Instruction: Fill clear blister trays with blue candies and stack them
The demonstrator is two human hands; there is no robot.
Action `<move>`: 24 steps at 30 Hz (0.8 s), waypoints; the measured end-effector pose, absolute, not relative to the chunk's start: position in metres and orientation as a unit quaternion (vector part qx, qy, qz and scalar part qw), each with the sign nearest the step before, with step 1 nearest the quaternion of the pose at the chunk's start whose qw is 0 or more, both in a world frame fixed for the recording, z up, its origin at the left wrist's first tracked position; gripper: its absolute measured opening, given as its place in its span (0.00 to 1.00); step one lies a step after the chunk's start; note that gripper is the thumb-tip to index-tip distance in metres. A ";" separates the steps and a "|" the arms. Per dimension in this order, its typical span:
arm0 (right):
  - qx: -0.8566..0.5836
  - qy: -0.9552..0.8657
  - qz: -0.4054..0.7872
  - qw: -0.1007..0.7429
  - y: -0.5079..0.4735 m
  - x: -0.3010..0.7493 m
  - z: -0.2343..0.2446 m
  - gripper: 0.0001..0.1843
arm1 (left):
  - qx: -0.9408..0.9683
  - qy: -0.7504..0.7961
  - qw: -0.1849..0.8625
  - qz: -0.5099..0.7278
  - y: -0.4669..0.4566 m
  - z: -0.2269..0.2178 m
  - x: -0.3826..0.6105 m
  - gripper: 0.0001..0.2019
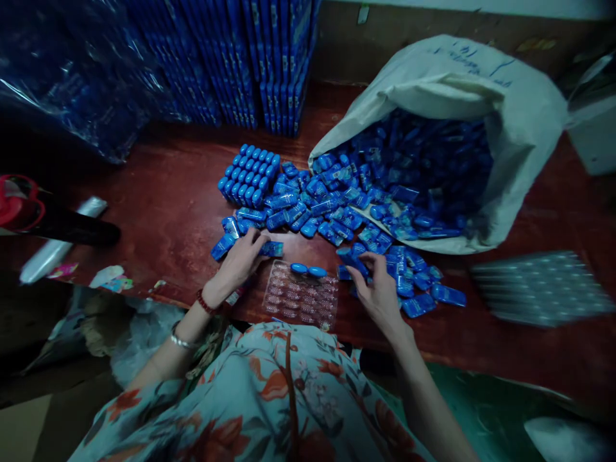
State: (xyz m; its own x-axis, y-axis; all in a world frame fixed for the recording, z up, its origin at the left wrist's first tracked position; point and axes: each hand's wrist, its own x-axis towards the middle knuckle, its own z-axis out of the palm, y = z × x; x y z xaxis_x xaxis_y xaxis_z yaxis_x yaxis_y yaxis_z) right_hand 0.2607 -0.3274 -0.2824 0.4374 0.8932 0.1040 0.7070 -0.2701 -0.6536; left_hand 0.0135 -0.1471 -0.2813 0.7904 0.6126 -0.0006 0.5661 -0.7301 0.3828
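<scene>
My left hand [242, 256] is closed on a small blue packet [272, 248] at the left of a clear plastic tray [301, 299]. The tray lies on the red-brown table [163, 205] just in front of me and has two blue packets [308, 270] set in its far row. My right hand [373, 285] pinches another blue packet [353, 262] at the tray's right side. A loose heap of the same blue packets [332, 208] spreads across the table beyond both hands. A filled tray of upright packets [249, 174] stands at the heap's far left.
A large white sack [510, 109] lies open on its side at the right, spilling packets. Stacked blue boxes [240, 58] line the back wall, with plastic wrap at far left. A stack of empty clear trays [541, 289] sits at right. A red-handled tool [19, 205] lies at the left edge.
</scene>
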 end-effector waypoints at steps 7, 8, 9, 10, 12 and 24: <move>-0.701 -0.556 0.297 0.333 -0.358 0.232 -0.269 0.13 | 0.880 0.296 0.346 0.134 -0.197 -0.263 -0.009 0.17; -0.699 -0.565 0.285 0.334 -0.356 0.227 -0.273 0.15 | 0.877 0.291 0.355 0.140 -0.205 -0.266 -0.005 0.19; -0.702 -0.570 0.266 0.333 -0.353 0.222 -0.277 0.17 | 0.874 0.290 0.358 0.153 -0.211 -0.270 0.000 0.20; -0.708 -0.574 0.244 0.331 -0.351 0.218 -0.282 0.18 | 0.871 0.292 0.357 0.171 -0.216 -0.275 0.005 0.21; -0.712 -0.594 0.203 0.314 -0.347 0.214 -0.288 0.18 | 0.870 0.294 0.340 0.202 -0.221 -0.286 0.014 0.20; -0.674 -0.733 0.063 0.065 -0.325 0.207 -0.266 0.17 | 0.971 0.151 0.173 0.062 -0.218 -0.280 0.031 0.16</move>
